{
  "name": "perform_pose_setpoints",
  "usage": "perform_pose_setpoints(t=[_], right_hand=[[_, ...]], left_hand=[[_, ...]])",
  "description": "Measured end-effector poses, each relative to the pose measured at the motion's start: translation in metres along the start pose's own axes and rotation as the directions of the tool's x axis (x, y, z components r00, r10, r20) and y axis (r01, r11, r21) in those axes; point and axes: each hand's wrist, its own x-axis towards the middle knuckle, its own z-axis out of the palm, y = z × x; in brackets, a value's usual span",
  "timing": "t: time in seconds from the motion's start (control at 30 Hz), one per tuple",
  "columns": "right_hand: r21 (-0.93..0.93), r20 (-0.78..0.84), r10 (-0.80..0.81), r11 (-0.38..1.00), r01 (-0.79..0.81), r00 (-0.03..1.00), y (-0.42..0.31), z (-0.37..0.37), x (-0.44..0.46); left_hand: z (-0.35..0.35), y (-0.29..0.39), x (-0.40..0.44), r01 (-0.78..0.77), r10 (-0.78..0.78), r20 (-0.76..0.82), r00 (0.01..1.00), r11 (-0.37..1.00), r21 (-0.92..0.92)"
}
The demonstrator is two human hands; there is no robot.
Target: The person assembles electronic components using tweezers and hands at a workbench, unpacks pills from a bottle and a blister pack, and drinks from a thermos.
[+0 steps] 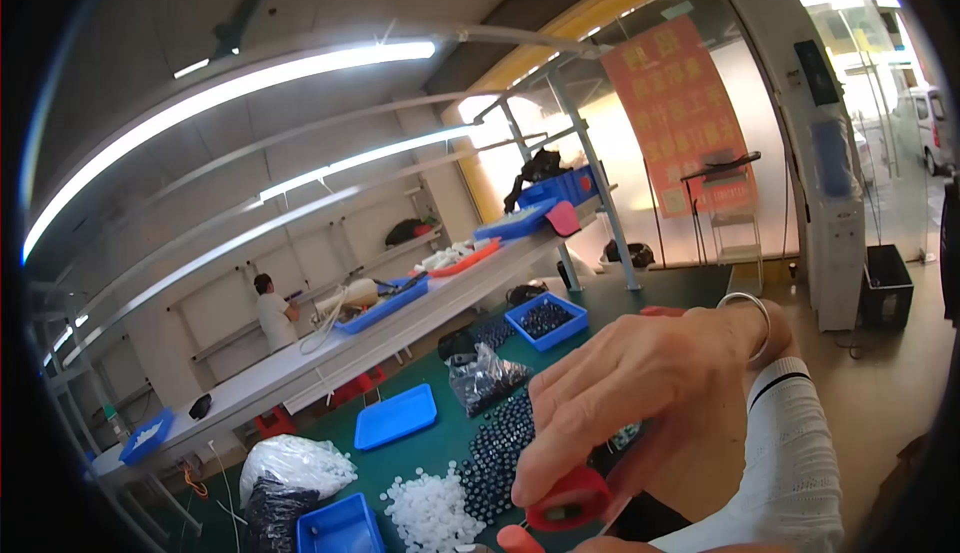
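My right hand, with a bracelet and a white ribbed sleeve, reaches in from the right above the green table. Its fingers curl downward around a red rounded piece with a dark greenish middle; the exact kind is unclear. Below the fingers lie a pile of dark, shiny small round pieces and a heap of white ones. At the bottom edge an orange-pink tip shows, possibly a finger of my left hand; the rest is out of frame.
On the green table are a blue tray, another blue tray, a blue tray of dark pieces and plastic bags. Behind runs a long white bench with trays. A person stands beyond it.
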Motion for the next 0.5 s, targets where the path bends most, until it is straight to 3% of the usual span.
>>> perform_pose_setpoints(t=[0.1,0.13,0.2,0.23,0.4,0.5], right_hand=[[0.134,-0.094,0.220,0.969,-0.206,0.971,0.047,0.006,-0.031],[0.129,-0.126,0.287,0.954,-0.271,0.950,0.065,0.010,-0.042],[0.138,-0.188,0.343,0.937,-0.321,0.920,0.101,0.022,-0.067],[0.230,-0.209,0.392,0.910,-0.345,0.896,0.117,0.030,-0.079],[0.463,-0.269,0.556,0.791,-0.401,0.787,0.169,0.066,-0.125],[0.447,-0.252,0.605,0.765,-0.463,0.756,0.182,0.072,-0.134]], left_hand=[[-0.001,-0.003,-0.011,0.044,-0.044,-0.024,0.999,0.999,-0.021],[0.001,0.007,-0.011,0.117,-0.122,-0.016,0.992,0.973,-0.198],[0.003,0.018,-0.010,0.243,-0.244,0.038,0.969,0.920,-0.306],[0.004,0.020,-0.008,0.259,-0.256,0.053,0.965,0.906,-0.336],[0.005,0.021,-0.005,0.305,-0.298,0.069,0.952,0.907,-0.292],[0.004,0.020,-0.005,0.341,-0.334,0.074,0.939,0.895,-0.287]])
